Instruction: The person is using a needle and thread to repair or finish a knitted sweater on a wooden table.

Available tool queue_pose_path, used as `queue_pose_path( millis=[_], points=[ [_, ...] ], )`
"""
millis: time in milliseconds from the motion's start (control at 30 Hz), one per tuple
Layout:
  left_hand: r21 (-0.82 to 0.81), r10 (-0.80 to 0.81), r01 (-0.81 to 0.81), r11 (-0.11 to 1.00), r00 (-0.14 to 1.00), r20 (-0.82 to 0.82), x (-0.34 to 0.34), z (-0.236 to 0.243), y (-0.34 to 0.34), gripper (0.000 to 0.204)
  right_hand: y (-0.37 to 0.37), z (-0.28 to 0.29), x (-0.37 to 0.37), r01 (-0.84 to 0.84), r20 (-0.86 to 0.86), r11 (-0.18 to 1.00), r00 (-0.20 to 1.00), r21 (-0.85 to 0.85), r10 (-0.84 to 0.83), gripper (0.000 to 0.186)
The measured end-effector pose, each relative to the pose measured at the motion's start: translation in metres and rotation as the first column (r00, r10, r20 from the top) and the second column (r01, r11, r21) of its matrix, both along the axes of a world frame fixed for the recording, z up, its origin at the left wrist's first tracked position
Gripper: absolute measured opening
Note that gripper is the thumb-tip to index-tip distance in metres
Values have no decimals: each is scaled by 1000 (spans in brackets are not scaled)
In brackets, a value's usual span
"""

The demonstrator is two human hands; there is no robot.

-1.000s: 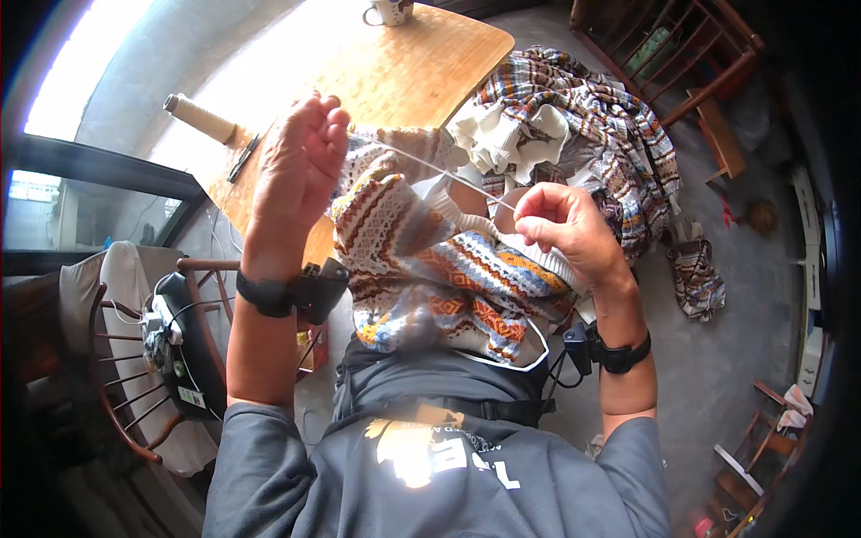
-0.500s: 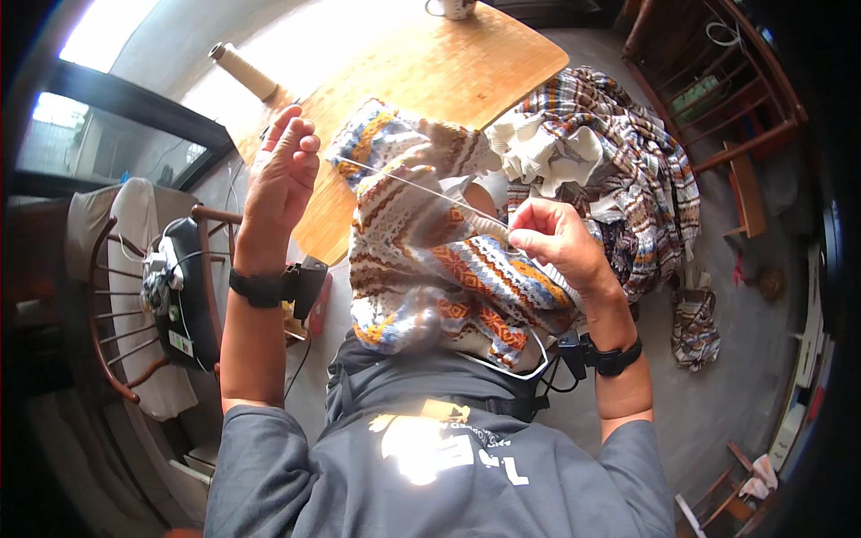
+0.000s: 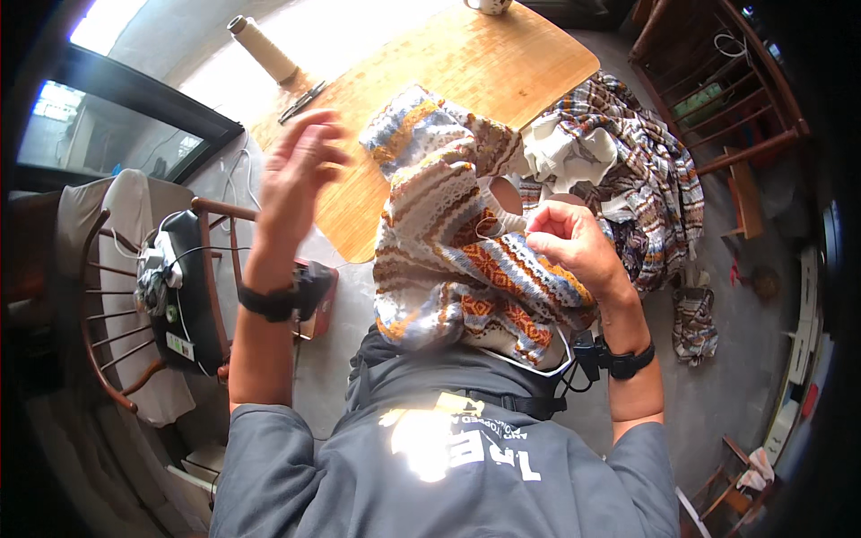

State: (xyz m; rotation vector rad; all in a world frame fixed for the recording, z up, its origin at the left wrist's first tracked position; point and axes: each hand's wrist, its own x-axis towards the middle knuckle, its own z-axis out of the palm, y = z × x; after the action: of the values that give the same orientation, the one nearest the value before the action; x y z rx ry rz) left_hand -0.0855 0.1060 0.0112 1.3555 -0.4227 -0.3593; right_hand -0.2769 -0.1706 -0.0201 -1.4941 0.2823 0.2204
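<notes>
A patterned knit sweater (image 3: pixel 439 211) in white, brown, orange and blue lies over my lap and the table's near edge. My right hand (image 3: pixel 574 240) is closed in a pinch above its ribbed neckline. A thin pale thread (image 3: pixel 485 218) curls slackly beside those fingertips, and the pinch appears to hold it. My left hand (image 3: pixel 300 175) is raised over the table's left edge, apart from the sweater. Motion smears its fingers, so what they hold, if anything, does not show. Just beyond it lies a slim dark tool (image 3: pixel 302 101) on the tabletop.
On the wooden table (image 3: pixel 466 63) stand a cone of beige yarn (image 3: pixel 262 49) and a mug (image 3: pixel 489 5). A heap of similar knits (image 3: pixel 637 179) hangs at the right. Wooden chairs flank me, the left chair (image 3: pixel 112 332) bearing a black bag (image 3: pixel 184 296).
The thread was taut between my two hands; now it hangs slack by the right one. My left hand has turned and blurred. The view has shifted, showing the dark tool more fully.
</notes>
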Motion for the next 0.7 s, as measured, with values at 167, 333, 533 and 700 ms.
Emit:
queue_pose_path(
  millis=[167,333,533,700],
  points=[
    [271,-601,568,777,797,53,-65,-8,-86,41,14,22,-6,102,55,993,994,-53,-99,5],
    [112,-730,734,670,679,-81,-73,-26,-106,30,7,48,-11,188,110,961,980,-204,-169,3],
    [277,-603,573,772,797,32,-51,-19,-89,20,5,36,-7,165,-13,985,986,47,-164,3],
    [-169,-670,652,739,686,-283,-77,-30,-111,24,14,35,-2,261,1,919,962,296,-273,4]
  ],
)
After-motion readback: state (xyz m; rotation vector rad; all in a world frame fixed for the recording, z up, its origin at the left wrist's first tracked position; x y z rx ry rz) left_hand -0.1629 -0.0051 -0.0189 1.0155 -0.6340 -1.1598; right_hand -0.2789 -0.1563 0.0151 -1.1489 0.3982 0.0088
